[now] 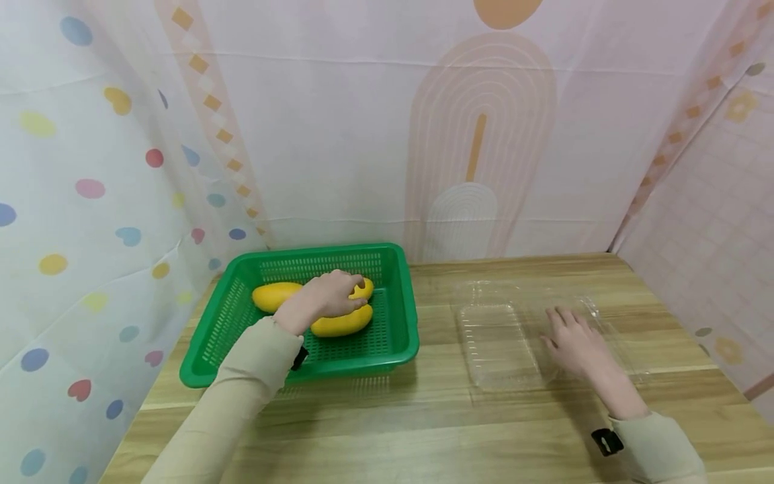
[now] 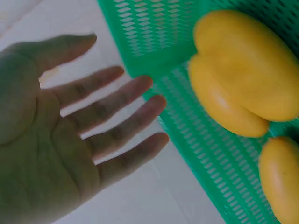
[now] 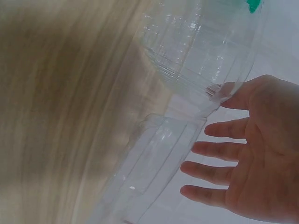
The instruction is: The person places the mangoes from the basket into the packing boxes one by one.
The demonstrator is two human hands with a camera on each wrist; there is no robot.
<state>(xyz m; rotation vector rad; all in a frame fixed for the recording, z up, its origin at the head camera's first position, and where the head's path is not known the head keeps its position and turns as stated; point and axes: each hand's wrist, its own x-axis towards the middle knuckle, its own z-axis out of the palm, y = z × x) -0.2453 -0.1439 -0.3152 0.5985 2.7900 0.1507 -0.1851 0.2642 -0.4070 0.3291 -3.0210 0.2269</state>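
Note:
My left hand [image 1: 329,294] hovers over a green plastic basket [image 1: 410,316], its fingers loosely extended and nothing in them. Under and around it lie three yellow mangoes: one at the left [image 1: 275,296], one in front [image 1: 342,324] and one partly hidden behind the hand [image 1: 365,289]. In the left wrist view the spread fingers [image 2: 117,107] stand apart from the mangoes [image 2: 247,60]. At the right, a clear plastic clamshell box [image 1: 496,343] lies open on the table. Over its right half is my right hand [image 1: 577,343], fingers straight; its thumb overlaps the box edge [image 3: 212,105], contact unclear.
The wooden table [image 1: 411,430] carries both basket and box, with a strip of tabletop between them. A patterned cloth [image 1: 326,148] hangs behind the table, and more cloth [image 1: 109,269] hangs along the left and right sides.

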